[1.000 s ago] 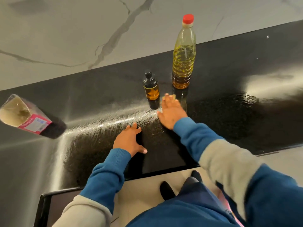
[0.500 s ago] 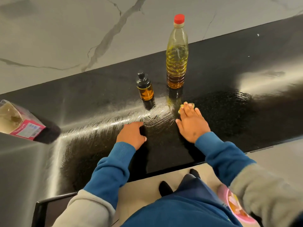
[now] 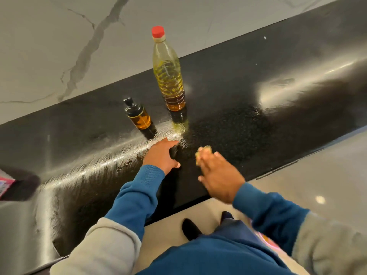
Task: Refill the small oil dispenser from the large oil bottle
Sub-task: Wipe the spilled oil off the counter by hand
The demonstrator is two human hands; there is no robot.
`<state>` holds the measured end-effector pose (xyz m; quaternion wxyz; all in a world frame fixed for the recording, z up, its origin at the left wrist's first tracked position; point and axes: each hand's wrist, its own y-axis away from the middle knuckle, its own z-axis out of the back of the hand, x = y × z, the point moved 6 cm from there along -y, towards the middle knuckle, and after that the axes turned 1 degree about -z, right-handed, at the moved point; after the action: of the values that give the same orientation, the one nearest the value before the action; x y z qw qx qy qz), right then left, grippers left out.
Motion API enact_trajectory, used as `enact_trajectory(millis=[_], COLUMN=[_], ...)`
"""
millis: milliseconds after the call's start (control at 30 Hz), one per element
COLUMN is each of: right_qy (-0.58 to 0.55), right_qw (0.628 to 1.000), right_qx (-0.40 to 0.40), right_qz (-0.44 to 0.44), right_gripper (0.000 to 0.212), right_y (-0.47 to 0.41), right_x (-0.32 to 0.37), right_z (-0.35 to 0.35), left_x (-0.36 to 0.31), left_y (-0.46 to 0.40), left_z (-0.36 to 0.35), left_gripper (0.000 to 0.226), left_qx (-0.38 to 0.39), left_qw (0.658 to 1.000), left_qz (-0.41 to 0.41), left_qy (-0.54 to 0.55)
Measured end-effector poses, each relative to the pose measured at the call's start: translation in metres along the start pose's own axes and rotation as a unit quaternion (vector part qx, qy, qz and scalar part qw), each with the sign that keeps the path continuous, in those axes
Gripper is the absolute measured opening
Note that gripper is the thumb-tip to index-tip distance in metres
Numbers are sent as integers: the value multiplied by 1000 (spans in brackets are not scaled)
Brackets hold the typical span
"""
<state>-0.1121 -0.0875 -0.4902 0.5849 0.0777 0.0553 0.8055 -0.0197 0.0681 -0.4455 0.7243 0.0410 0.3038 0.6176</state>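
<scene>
Right hand [image 3: 219, 175]: fingers extended and held close together, palm down over the black countertop [image 3: 238, 124]; a small yellowish scrap, seemingly a sponge or cloth piece [image 3: 203, 151], is seen under the fingertips, though motion blur leaves it unclear how it is held. Left hand [image 3: 161, 155]: fingers curled downward with the tips set on the counter, thumb spread to the side near the counter's front edge; nothing is seen to be gripped. Both wrists are covered by blue cuffs, with grey sleeve sections further up the arms. Just beyond the left hand's fingertips, the small oil dispenser [image 3: 139, 118] is stood upright on the counter, amber oil visible in its body, black pump top in place; it is untouched by either hand. Just beside it, to the right and slightly further back, the large oil bottle [image 3: 168, 76] is stood upright with its red cap [image 3: 158, 31] on, yellow oil filling roughly the lower two-thirds. Streaky wipe marks are noted on the counter surface around the left hand. A pink-labelled packet [image 3: 5, 185] is partly seen at the far left edge. A grey marbled wall [image 3: 59, 46] is seen behind the counter.
</scene>
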Motion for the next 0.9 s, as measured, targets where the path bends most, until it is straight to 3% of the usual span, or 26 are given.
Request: enact_trajectory(millis=[100,167,333,433,533,633,700,900], right_qy=[-38,-56,-62,-80,-7,-17,-40,-53], right_qw=[993,992,994,988,998,998,997,986], right_qx=[37,28,53,43,25,50,41,83], right_qz=[-102,-108,70,124,64,-41,-53,138], right_gripper=[70,69,67,66,69,74,73,67], right_y=[-15,-28,-8,18,10,-24,-52,-47], right_x=[-40,-30,42,29,-25,-74,-77,25], right_z=[5,8,-4,-11,-7,5,14,11], left_x=[-11,-18,-18,-17,-18,-16,-12,8], left_y=[-4,-4,-6,-3,0,2,5,15], left_z=[-7,-10,-9,-12,-16,-21,-23,-26], left_gripper=[95,100,110,120,125,131,137,139], left_qx=[28,40,58,82,81,64,41,-23], left_qw=[998,996,992,987,987,991,995,997], left_qz=[12,21,31,32,40,58,71,71], left_qy=[-48,-75,-111,-133,-130,-101,-60,28])
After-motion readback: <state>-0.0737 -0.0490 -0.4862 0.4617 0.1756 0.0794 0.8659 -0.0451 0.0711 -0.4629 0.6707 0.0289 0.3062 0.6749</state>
